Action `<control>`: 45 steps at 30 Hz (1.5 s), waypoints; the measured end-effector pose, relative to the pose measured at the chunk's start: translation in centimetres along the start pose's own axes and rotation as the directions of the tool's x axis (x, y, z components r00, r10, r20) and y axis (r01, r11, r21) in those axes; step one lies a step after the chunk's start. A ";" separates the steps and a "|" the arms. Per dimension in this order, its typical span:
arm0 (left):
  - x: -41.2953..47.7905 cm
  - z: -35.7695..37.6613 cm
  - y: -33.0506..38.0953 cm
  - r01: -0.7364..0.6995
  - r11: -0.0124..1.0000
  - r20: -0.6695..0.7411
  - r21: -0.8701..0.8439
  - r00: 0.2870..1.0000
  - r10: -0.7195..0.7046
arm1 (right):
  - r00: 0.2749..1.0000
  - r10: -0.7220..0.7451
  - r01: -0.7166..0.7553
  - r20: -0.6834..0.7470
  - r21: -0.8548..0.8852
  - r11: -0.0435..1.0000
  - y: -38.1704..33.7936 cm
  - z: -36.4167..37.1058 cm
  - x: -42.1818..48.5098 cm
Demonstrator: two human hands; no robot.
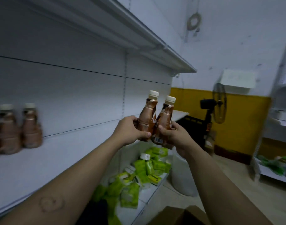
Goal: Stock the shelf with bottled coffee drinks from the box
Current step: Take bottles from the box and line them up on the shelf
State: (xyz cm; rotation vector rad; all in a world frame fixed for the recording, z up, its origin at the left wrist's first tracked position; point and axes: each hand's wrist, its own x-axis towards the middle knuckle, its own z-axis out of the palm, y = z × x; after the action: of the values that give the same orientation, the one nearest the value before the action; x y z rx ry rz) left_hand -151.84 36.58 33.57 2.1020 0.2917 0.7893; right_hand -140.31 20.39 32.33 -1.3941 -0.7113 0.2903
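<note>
Cardboard box [176,215]: open flaps at the bottom edge, matt brown, contents hidden; left hand [129,132]: fingers and thumb wrapped round the lower body of one bottle; right hand [174,137]: clamped likewise on a second; left bottle [147,117] and right bottle [165,120]: held up side by side and touching, both tilted a little, in front of the far end of the shelf, not yet set down; each has a waisted brown body in a glossy printed sleeve, a narrow neck and a ribbed cream cap; judged full, so moderately heavy for their size, stiff plastic, the sleeve likely slick; best gripped round the wide lower body, as now, not by the neck; shelf [57,151]: flat white painted metal, smooth, with a white panelled back; two stocked bottles [18,129]: upright at its left end, close together, blurred; lower shelf [147,197]: a loose heap of soft green packets [144,172]; beyond: a dark fan [219,103] near a yellow wall [241,120].
</note>
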 end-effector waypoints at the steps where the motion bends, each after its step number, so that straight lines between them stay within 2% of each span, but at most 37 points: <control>1: -0.1 -1.3 -0.6 0.020 0.999 -0.027 0.029 0.999 -0.019 | 0.999 0.007 -0.008 0.041 0.012 1.000 0.2 1.4 0.7; 5: -0.4 -6.3 -2.8 0.102 0.984 -0.117 0.146 0.990 -0.085 | 0.987 0.024 -0.032 0.159 0.045 0.998 1.2 6.9 3.0; 11: -1.7 -11.0 -6.9 0.224 0.939 -0.231 0.262 0.959 -0.165 | 0.975 0.030 -0.044 0.218 0.058 0.997 4.1 14.1 4.6; 17: -2.8 -14.3 -10.3 0.344 0.916 -0.359 0.209 0.898 -0.256 | 0.966 -0.055 0.072 0.253 -0.059 0.996 5.6 19.9 6.0; 22: -5.0 -15.5 -13.4 0.437 0.895 -0.454 0.092 0.818 -0.353 | 0.935 -0.052 0.112 0.351 -0.153 0.982 7.1 23.8 6.3; 26: -5.8 -15.5 -15.0 0.489 0.866 -0.532 0.104 0.763 -0.367 | 0.924 -0.063 0.145 0.377 -0.195 0.970 8.5 25.8 6.5; 28: -5.3 -15.4 -15.3 0.514 0.841 -0.567 0.166 0.748 -0.345 | 0.930 -0.064 0.147 0.362 -0.206 0.967 9.1 26.3 6.9; 31: -4.4 -15.5 -15.6 0.554 0.779 -0.576 0.293 0.753 -0.318 | 0.932 -0.063 0.165 0.356 -0.262 0.951 9.5 27.0 8.0; 34: -3.5 -16.0 -15.9 0.582 0.671 -0.576 0.459 0.770 -0.273 | 0.935 -0.064 0.176 0.350 -0.296 0.939 9.9 28.1 9.3; 38: -2.1 -16.5 -16.6 0.620 0.593 -0.585 0.513 0.759 -0.287 | 0.950 -0.065 0.166 0.306 -0.317 0.934 10.4 30.3 10.6; 43: 0.2 -17.6 -17.2 0.669 0.376 -0.591 0.642 0.743 -0.314 | 0.968 -0.083 0.154 0.235 -0.306 0.939 11.4 33.4 11.8; 45: 0.7 -17.7 -18.1 0.665 0.356 -0.589 0.657 0.747 -0.308 | 0.965 -0.115 0.187 0.234 -0.315 0.930 11.8 34.1 12.1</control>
State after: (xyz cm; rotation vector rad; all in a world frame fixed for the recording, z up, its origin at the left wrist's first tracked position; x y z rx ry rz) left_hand -161.15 59.32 27.44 2.4447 1.8050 0.6999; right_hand -149.29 56.64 24.91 -1.6344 -1.0795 0.2017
